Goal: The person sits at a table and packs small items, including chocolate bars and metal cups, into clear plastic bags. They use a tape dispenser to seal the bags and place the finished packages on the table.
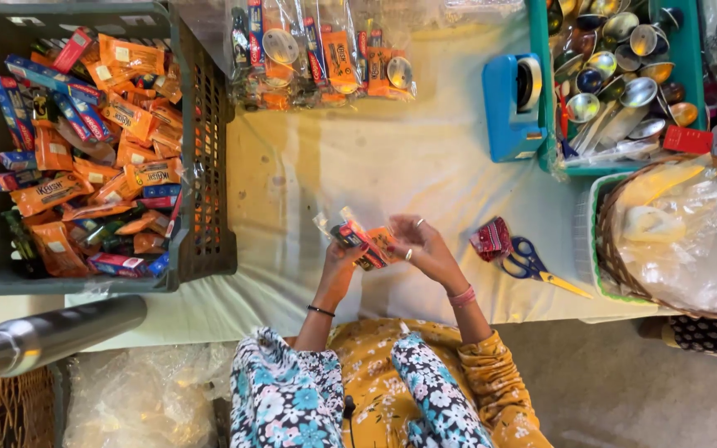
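Hands: the left hand (340, 257) and the right hand (421, 243) meet over the pale cloth (392, 166), both closed around a small clear packet (358, 239) of orange and dark wrapped sweets.
Left hand: clenched on the packet's lower end, thumb side up.
Right hand: fingers curled over the packet's right end; how firmly it pinches I cannot tell.
Packet: held clear of the cloth, just left of the scissors (533, 264).
Doing it well: a judgement only, but keeping the packet's open end upward and gripping close to its mouth should stop the pieces sliding out.
Left of the scissors, far side: a dark crate (201, 166) heaped with loose orange and blue sweet packs.
Beyond the scissors: a row of filled clear bags (325, 58), a blue tape dispenser (512, 108), and a teal tray (541, 50) of metal spoons and small bowls.
Right of the scissors: a wicker basket (616, 257) of clear plastic bags.
Beside the scissors: a small red wrapper (491, 238), touching the handles.
In the way: nothing lies between the hands and the scissors; the crate is well apart.
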